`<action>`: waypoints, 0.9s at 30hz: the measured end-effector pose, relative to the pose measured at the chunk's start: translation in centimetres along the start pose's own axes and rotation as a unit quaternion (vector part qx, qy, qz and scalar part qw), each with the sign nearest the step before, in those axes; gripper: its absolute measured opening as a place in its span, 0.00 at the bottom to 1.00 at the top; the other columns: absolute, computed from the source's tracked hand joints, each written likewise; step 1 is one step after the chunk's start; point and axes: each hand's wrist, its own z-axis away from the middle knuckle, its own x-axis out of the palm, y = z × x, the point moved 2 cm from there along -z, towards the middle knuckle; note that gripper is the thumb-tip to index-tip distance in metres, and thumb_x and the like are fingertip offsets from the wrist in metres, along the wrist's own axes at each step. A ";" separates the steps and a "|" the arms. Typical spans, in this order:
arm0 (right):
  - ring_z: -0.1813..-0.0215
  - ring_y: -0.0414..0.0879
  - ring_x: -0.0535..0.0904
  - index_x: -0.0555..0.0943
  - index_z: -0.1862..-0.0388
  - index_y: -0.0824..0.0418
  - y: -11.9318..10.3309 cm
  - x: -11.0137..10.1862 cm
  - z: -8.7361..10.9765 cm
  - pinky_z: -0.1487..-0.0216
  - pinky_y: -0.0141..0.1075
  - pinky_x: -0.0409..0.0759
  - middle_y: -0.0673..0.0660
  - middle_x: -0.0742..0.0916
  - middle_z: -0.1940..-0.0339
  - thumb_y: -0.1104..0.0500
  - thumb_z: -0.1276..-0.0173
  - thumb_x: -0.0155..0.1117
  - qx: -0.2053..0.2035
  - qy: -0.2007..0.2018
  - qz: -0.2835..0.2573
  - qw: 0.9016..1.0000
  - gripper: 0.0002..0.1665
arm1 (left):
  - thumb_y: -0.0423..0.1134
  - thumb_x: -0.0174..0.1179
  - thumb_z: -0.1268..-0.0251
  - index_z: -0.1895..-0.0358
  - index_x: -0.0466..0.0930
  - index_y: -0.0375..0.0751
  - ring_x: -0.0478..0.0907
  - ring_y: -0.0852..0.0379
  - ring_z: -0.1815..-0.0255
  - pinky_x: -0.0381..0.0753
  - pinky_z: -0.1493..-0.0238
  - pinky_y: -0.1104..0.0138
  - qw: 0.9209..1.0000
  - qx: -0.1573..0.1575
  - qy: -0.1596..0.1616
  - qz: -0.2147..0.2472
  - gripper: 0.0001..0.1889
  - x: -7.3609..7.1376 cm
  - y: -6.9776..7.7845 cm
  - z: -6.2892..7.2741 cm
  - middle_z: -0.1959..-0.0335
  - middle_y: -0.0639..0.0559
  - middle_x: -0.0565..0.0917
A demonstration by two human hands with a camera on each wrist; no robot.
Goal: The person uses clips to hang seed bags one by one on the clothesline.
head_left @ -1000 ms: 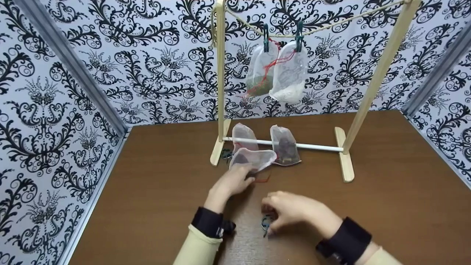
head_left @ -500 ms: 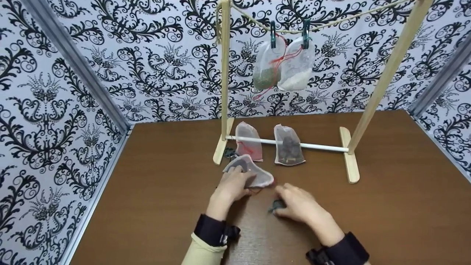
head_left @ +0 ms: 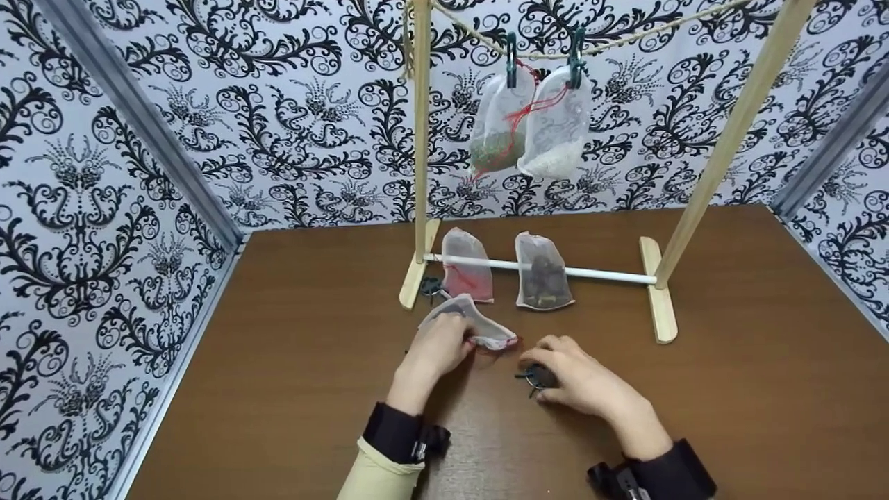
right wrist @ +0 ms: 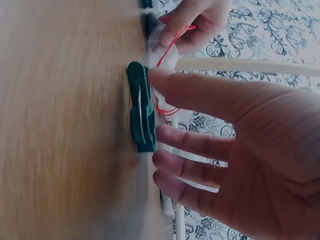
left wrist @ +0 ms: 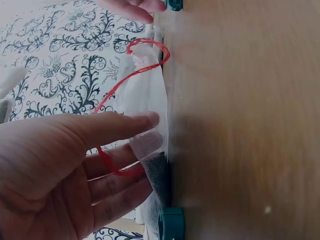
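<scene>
The mesh bag lies on the counter near the middle of the head frame, partly hidden by the left hand, whose thumb and fingers pinch its thin cloth. It looks soft, limp and fairly light, so it should fold wherever it is squeezed; the dark patch low in the left wrist frame suggests that the filling gathers at one end and will pull that end down. The gathered rim, by the red cord, seems the best place to take hold. The cord hangs loose and could snag on fingers.

Right of the bag, in the centre right of the head frame, the right hand holds a green clip between thumb and fingers, down by the counter. The clip looks hard, light and springy, probably smooth enough to slip; its handle ends should be the place to press.
</scene>
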 end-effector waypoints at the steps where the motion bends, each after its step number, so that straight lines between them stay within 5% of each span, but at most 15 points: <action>1: 0.46 0.54 0.75 0.82 0.45 0.56 -0.2 0.1 -0.1 0.45 0.52 0.78 0.57 0.81 0.50 0.61 0.47 0.79 -0.002 -0.002 0.003 1.000 0.28 | 0.39 0.66 0.37 0.69 0.84 0.44 0.86 0.49 0.61 0.83 0.56 0.57 1.000 -0.001 0.009 0.005 0.05 -0.1 -0.1 0.0 0.67 0.49 0.88; 8: 0.50 0.53 0.76 0.85 0.54 0.56 -1.2 1.3 -0.5 0.56 0.49 0.80 0.55 0.81 0.55 0.60 0.46 0.79 0.029 0.024 0.045 0.998 0.19 | 0.44 0.60 0.29 0.62 0.79 0.46 0.87 0.44 0.63 0.82 0.64 0.49 0.995 -0.025 0.074 0.067 0.06 -0.8 -0.1 0.0 0.66 0.48 0.87; 16: 0.54 0.56 0.78 0.82 0.57 0.60 -0.6 1.1 -0.1 0.60 0.52 0.82 0.59 0.82 0.57 0.53 0.47 0.80 0.102 0.048 0.093 0.989 0.22 | 0.41 0.63 0.31 0.56 0.80 0.46 0.87 0.47 0.66 0.82 0.67 0.53 0.983 -0.004 0.157 0.093 0.06 -2.1 0.3 0.1 0.67 0.50 0.88; 27: 0.57 0.58 0.77 0.82 0.59 0.62 -0.5 1.4 0.0 0.58 0.53 0.77 0.58 0.82 0.62 0.59 0.49 0.81 0.029 0.094 0.116 0.988 0.21 | 0.37 0.65 0.33 0.57 0.80 0.43 0.87 0.52 0.63 0.84 0.61 0.58 0.975 0.023 0.186 0.116 0.05 -2.7 0.1 0.2 0.65 0.51 0.89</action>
